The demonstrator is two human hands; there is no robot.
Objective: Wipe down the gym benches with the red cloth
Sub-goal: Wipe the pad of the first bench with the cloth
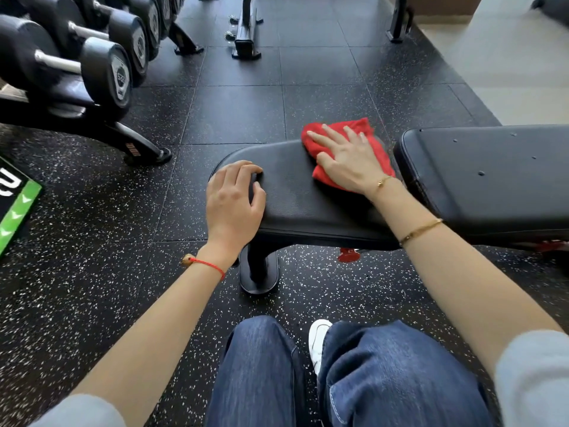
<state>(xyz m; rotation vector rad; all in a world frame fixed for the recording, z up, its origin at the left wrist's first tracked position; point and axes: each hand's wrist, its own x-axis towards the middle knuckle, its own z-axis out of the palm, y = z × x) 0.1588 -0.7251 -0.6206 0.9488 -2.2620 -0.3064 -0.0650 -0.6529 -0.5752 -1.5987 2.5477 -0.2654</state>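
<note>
A black padded gym bench stands in front of me, its seat pad [308, 198] at centre and its longer back pad [492, 180] to the right. The red cloth [375, 149] lies crumpled on the far right part of the seat pad. My right hand [348, 158] presses flat on the cloth, fingers spread and pointing left. My left hand [234, 204] rests on the seat pad's rounded left end, fingers curled over the edge, holding no object.
A rack of black dumbbells [101, 66] fills the upper left. A green and black mat [15, 204] lies at the left edge. Black frames of other equipment [246, 35] stand at the top. My knees in blue jeans [369, 374] are below the bench.
</note>
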